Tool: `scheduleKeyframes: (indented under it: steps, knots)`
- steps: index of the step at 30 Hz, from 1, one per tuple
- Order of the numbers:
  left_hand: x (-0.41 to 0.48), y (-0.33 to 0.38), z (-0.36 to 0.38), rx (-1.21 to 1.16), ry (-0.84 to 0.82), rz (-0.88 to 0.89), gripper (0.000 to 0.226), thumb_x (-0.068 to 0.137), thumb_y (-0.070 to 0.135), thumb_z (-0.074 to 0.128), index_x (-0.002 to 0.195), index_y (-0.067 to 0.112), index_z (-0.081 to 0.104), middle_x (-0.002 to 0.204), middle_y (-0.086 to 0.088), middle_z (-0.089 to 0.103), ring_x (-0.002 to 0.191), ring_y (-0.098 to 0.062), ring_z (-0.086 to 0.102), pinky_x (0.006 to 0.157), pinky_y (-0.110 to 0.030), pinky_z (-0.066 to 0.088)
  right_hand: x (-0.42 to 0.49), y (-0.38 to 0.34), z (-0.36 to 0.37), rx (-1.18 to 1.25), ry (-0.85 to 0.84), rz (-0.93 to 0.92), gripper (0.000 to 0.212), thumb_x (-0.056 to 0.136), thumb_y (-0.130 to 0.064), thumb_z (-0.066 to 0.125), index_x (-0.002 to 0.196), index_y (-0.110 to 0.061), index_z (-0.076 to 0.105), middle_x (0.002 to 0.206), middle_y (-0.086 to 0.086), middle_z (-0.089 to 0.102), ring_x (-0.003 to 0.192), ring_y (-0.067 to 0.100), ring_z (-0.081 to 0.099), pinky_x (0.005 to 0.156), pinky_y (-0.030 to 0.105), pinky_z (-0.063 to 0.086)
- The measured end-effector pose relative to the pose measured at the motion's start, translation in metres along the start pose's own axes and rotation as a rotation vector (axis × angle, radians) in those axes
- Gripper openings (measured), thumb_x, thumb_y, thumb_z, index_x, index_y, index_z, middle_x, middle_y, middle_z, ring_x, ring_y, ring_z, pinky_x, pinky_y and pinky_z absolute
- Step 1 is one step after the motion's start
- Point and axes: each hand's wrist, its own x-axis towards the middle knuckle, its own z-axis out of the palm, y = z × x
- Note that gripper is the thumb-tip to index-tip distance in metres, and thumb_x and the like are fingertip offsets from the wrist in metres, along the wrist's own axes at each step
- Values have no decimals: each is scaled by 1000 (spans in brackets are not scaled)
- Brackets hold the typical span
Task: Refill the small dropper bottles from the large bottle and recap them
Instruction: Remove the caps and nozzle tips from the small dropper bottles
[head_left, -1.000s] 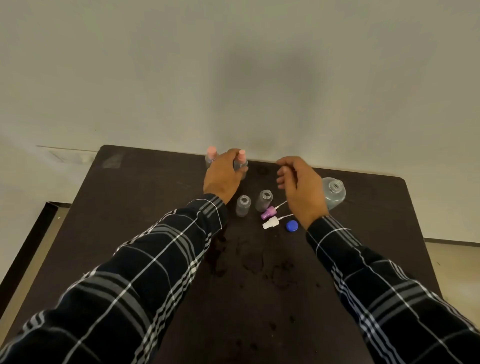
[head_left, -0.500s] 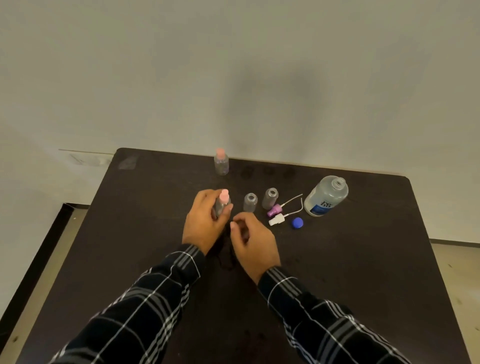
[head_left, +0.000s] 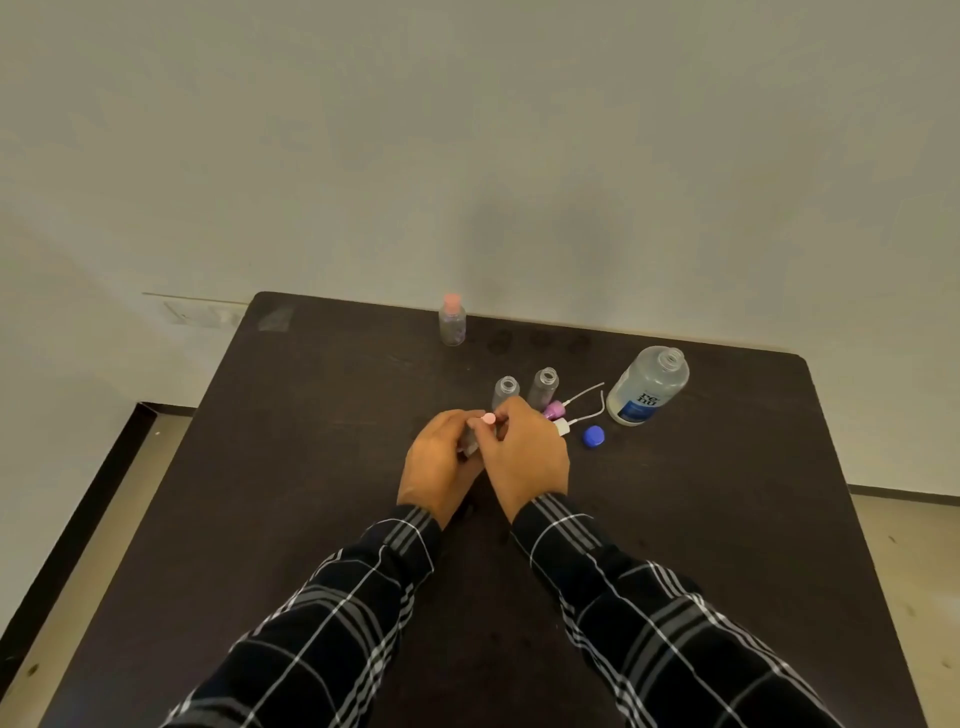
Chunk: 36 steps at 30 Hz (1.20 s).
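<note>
Our left hand grips a small bottle, our right hand pinches its pink cap; two open bottles stand just behind.

The left hand is gripping a small bottle, and the right hand is pinching its pink cap. Just beyond the fingers, two open bottles are standing side by side. Right of the fingers, a purple cap, a white cap and a blue lid are lying near a large uncapped bottle. Far beyond the fingers, a capped bottle is standing by the table edge.
</note>
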Motion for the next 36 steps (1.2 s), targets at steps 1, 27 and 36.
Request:
scheduleKeyframes:
  steps: [1,27,36]
  knots:
    - [1,2,0,-3,-1,3,36,84,34,68,118,28,63,111,15,59,99,4,51,83,-9,35,3,0,-2,-25,-3,-8,21,95,-47,58,95,-27,54,82,-11,53,77,9,54,62,25,37]
    - [0,12,4,-159,-63,-149,59,81,24,77,118,48,39,110,20,62,107,-4,59,93,-30,50,1,15,0,372,-52,236,45,80,-44,77,110,-26,50,103,-6,58,93,9,59,66,18,42]
    - [1,8,6,-130,-33,-166,52,81,22,76,115,45,44,106,21,59,98,3,59,90,-30,54,-6,18,-1,391,-53,-22,53,91,-23,68,138,-26,44,136,-3,40,114,8,49,91,20,46]
